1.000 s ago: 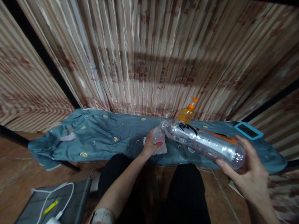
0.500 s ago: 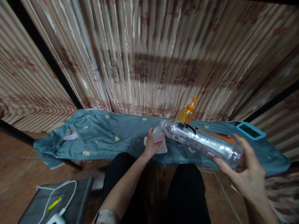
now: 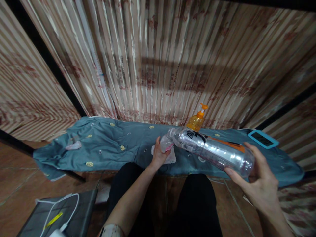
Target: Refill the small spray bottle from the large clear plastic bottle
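Clear plastic forms the small bottle [image 3: 167, 142] that the left hand [image 3: 159, 156] grips, its mouth meeting the mouth of a large bottle [image 3: 213, 148] with a silver and orange label. The right hand [image 3: 260, 181] holds that large bottle around its base, so it lies tilted, its base toward the right. Both bottles are above the middle of a table covered by a blue-green cloth [image 3: 133, 140]. Beneath the small bottle, a pale lace-edged napkin [image 3: 171, 158] lies near the table's front edge. An orange pump bottle [image 3: 196, 121] stands by the back edge; a blue-framed device [image 3: 263, 139] lies toward the back right corner.
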`<state>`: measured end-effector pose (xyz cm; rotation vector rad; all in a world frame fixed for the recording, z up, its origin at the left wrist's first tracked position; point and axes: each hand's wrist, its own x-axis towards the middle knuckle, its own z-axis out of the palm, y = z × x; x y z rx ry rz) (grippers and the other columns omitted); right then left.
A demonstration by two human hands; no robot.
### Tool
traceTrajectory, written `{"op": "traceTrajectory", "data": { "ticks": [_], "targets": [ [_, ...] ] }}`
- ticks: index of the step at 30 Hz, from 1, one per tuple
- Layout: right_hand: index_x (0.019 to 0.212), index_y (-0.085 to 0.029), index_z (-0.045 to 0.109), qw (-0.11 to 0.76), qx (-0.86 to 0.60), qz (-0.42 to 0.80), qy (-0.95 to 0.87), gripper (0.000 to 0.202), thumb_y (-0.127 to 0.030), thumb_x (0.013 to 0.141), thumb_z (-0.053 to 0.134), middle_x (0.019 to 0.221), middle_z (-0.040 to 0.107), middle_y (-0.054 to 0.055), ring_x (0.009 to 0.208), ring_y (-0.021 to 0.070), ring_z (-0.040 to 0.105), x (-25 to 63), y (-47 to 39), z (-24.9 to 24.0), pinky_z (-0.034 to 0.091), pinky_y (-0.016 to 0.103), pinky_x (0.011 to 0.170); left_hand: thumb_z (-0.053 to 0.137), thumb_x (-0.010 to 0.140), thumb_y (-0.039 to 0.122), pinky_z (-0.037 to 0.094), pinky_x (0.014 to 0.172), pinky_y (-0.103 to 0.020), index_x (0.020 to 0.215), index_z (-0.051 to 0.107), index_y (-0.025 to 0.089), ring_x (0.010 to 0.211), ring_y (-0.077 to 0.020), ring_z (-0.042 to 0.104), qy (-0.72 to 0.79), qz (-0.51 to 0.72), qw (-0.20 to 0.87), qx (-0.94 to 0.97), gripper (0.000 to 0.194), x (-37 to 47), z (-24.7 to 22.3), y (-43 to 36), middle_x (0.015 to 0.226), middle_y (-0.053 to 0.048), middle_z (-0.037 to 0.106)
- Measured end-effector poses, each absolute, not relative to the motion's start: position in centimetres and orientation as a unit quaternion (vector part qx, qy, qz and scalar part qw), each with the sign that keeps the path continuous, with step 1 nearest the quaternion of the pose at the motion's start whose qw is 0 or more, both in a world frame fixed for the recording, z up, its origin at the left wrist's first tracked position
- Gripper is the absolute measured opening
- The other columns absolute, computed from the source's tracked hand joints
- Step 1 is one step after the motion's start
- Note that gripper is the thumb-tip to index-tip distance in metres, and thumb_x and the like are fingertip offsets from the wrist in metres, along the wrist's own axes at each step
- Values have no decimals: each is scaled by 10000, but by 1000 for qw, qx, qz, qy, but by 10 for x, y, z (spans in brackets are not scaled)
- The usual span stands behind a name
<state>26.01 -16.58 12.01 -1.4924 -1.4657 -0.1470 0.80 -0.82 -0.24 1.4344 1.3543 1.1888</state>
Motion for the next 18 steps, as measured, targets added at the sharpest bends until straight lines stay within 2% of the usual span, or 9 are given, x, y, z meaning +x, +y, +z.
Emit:
{"op": "traceTrajectory", "data": {
  "ticks": [7,13,18],
  "targets": [
    [1574,-272,544,496,-624,-51,-602,894,-666,806,777,1443,644,139,1179,390,697,259,-168,122,634,536,912,841,692,114,440,1222,-543,1490,420,198,1411,-350,592,528,480,412,567,905,8,-4,-8,1457,-153,631],
    [1565,-264,556,492,-617,-71,-610,864,-661,826,760,1413,662,141,1147,371,717,259,-168,123,657,502,871,851,682,109,443,1219,-541,1484,454,214,1372,-336,613,527,480,421,561,901,7,-3,-8,1403,-120,655],
    [1572,-278,550,494,-616,-62,-610,868,-649,820,776,1426,656,137,1141,378,726,260,-170,123,654,525,903,848,678,100,454,1207,-549,1473,469,192,1353,-344,625,519,482,419,568,885,6,-2,-8,1363,-129,678]
  ]
}}
